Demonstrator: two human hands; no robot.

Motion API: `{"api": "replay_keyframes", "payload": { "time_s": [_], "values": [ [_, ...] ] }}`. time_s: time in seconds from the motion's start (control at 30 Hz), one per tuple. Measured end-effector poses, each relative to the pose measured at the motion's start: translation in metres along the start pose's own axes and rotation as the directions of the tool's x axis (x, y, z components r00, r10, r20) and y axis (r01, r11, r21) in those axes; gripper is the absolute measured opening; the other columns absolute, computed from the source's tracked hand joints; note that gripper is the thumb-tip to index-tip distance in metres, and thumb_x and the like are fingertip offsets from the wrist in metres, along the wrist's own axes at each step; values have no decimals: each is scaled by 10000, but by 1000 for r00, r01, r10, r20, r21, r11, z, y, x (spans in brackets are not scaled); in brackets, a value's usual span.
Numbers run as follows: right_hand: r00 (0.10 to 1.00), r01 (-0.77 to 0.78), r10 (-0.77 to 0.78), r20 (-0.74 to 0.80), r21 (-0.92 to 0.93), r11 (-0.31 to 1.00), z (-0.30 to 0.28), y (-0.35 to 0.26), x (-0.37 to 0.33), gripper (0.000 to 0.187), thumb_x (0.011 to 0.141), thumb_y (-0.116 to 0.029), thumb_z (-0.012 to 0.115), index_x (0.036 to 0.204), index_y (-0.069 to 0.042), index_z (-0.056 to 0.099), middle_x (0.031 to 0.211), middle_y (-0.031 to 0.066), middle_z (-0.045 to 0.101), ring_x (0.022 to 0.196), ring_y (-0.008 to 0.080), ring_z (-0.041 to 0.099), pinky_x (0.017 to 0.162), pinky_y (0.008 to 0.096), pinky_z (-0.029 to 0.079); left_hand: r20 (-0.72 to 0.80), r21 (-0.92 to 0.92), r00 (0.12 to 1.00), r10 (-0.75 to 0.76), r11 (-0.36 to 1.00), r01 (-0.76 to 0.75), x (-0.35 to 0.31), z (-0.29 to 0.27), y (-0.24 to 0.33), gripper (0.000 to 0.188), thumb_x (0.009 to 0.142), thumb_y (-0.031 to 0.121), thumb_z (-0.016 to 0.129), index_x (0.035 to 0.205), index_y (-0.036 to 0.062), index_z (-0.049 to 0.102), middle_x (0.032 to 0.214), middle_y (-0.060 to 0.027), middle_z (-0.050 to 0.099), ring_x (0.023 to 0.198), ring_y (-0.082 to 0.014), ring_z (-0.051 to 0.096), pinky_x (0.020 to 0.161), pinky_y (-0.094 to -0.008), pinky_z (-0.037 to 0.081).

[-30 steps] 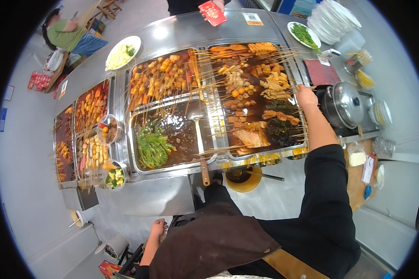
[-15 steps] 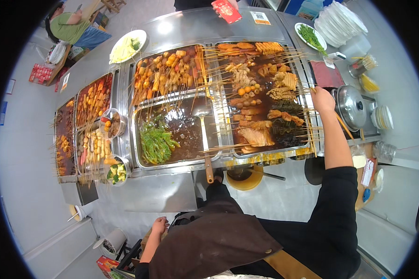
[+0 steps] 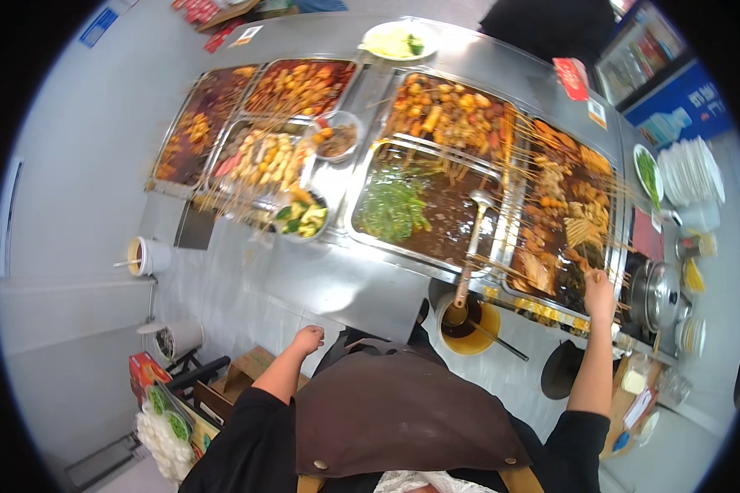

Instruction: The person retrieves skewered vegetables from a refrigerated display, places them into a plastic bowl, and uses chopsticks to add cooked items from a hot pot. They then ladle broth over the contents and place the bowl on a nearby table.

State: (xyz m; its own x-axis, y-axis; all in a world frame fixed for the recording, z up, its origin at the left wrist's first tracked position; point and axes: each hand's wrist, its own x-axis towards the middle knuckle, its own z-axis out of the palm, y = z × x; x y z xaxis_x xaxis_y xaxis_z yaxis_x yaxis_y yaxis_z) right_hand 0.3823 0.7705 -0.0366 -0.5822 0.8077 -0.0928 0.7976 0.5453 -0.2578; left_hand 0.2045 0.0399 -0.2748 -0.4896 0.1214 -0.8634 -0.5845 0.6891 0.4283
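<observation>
Right hand (image 3: 598, 297) at the near right corner of the right tray (image 3: 543, 301): your fingers are bent in close together among the ends of the sticks (image 3: 622, 306), but blur hides the fingertips, so whether they have hold of a stick cannot be told. The skewers (image 3: 584, 232) lie in that tray in dark broth, their sticks projecting over its left and right rims. Your left hand (image 3: 309, 338) hangs well apart, in front of the counter (image 3: 362, 300), its fingers loosely curled; nothing shows in it, though how far it is closed is unclear. The step in hand appears to be handling skewers at the tray's right edge, by their sticks rather than by the food. From this position, the next move would call for a firm pinch on the chosen sticks and a lift clear of the neighbouring ones, since they lie close enough to snag. The pot (image 3: 661, 296) stands just beyond the right rim, leaving your wrist little room on that side. The ladle (image 3: 471, 251) rests in the middle tray (image 3: 403, 255), beside the greens (image 3: 390, 201), apart from both your hands.
</observation>
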Motion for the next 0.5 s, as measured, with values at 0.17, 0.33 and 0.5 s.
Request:
{"api": "replay_keyframes", "payload": {
  "time_s": [0.17, 0.33, 0.5],
  "values": [
    [950, 114, -209, 234, 362, 925, 25, -175, -72, 317, 927, -293, 642, 1045, -4, 694, 941, 201, 704, 866, 267, 674, 796, 366, 513, 59, 22, 998, 5, 1000, -6, 9, -30, -26, 268, 950, 282, 565, 1064, 52, 644, 922, -51, 657, 773, -175, 654, 586, -301, 497],
    [817, 167, -316, 483, 327, 930, 70, -328, -125, 368, 934, -383, 622, 1033, -37, 701, 907, 144, 711, 867, 261, 678, 785, 392, 517, -101, -35, 985, 138, 989, -142, 12, -72, -63, 291, 922, 255, 513, 795, 28, 644, 710, -83, 634, 637, -211, 644, 594, -363, 510],
    [846, 234, -406, 347, 442, 866, 114, -374, -138, 349, 912, -362, 628, 1021, -35, 688, 952, 208, 702, 902, 373, 667, 808, 449, 515, 69, -39, 968, 243, 970, -241, 13, -133, -123, 332, 1002, 290, 466, 778, 69, 571, 627, -32, 549, 509, -140, 521, 437, -287, 411]
  ]
}}
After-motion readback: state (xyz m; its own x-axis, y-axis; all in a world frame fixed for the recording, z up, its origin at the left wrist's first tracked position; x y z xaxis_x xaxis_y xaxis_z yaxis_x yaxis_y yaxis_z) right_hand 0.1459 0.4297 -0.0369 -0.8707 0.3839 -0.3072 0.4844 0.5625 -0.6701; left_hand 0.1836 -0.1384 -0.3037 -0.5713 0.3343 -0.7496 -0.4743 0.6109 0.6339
